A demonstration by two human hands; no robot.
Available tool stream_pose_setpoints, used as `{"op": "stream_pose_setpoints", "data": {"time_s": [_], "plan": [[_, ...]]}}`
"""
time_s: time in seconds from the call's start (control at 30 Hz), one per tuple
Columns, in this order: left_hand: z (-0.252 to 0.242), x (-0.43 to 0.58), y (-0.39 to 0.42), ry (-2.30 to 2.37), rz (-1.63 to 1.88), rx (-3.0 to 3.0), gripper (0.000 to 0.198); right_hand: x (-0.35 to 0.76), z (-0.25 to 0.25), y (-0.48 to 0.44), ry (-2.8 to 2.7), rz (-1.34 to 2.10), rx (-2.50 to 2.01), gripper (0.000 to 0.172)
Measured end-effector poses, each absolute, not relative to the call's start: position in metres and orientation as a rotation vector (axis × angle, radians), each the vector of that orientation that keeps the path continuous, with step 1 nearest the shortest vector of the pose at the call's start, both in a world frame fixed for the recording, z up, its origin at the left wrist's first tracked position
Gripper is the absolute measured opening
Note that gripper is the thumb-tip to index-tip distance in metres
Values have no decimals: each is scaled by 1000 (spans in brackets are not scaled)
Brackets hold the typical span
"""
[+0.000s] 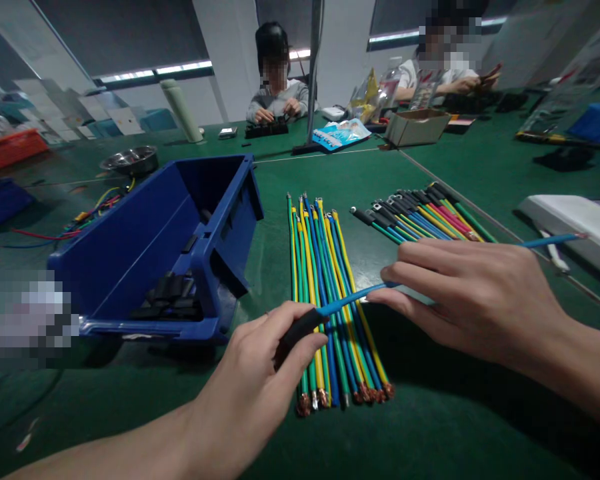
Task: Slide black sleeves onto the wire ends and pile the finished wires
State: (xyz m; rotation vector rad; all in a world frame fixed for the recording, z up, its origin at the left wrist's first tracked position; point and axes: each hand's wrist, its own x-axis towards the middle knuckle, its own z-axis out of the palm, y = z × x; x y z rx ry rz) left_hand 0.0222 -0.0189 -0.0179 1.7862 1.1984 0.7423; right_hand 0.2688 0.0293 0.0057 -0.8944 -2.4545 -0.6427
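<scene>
Between thumb and fingers, my left hand (260, 367) grips a black sleeve (300, 328) that sits around one end of a blue cable (353, 300). My right hand (460, 287) pinches the same cable farther along; its bare copper end sticks out to the right behind the hand. Under the held cable lies a row of cut cables (330, 267) in green, yellow and blue, with frayed copper at their near ends. Beyond my right hand, a second row of cables (430, 217) has black sleeves and metal lugs on the far ends.
A blue bin (125, 230) with loose black sleeves (173, 293) stands left. Behind it are a metal bowl (130, 160) and tangled wires (97, 215). A white device (575, 223) lies right. Across the green table are a cardboard box (417, 128), a metal pole (314, 73) and two people working.
</scene>
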Motion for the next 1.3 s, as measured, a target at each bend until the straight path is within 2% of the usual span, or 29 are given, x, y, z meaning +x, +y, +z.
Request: {"op": "stream_pose_setpoints", "data": {"time_s": [0.23, 0.33, 0.47, 0.5, 0.6, 0.73, 1.3], "plan": [[-18, 19, -22, 1051, 815, 2240, 19, 258, 2, 19, -2486, -516, -819, 43], [-19, 19, -24, 1070, 770, 2261, 20, 255, 1, 17, -2473, -518, -809, 43], [-25, 18, -26, 1266, 757, 2051, 54, 262, 0, 23, -2475, -506, -816, 43], [-27, 17, -26, 1296, 795, 2002, 57, 264, 1, 26, -2471, -504, -829, 43], [-29, 17, -24, 1360, 900, 1915, 40, 272, 1, 30, -2450, -499, -864, 42], [-26, 17, -22, 1365, 876, 1914, 20, 275, 2, 31, -2433, -473, -892, 41], [-25, 18, -23, 1274, 948, 1999, 22, 270, 3, 27, -2472, -476, -837, 41]]}}
